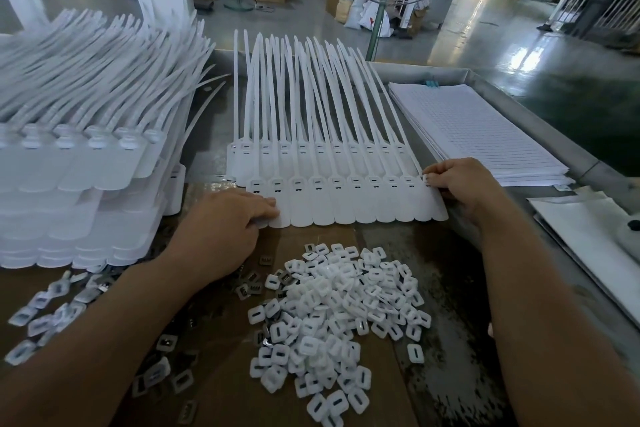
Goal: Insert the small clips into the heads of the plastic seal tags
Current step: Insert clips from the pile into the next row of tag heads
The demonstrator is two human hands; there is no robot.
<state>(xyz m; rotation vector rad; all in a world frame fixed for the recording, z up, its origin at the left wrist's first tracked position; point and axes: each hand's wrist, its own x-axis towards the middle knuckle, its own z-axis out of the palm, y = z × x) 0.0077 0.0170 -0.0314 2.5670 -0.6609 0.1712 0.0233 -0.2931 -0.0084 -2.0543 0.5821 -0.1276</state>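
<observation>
White plastic seal tags, joined side by side in a flat row, lay on the dark worn table with their long tails pointing away from the person. The left hand rested at the row's left end, its fingers fairly straight and pressing down on the end tag. The right hand gripped the right end, fingers curled over the last tag's edge. A heap of small white square clips lay nearer the person, between the forearms and apart from both hands. A tall stack of similar tags stood to the left.
</observation>
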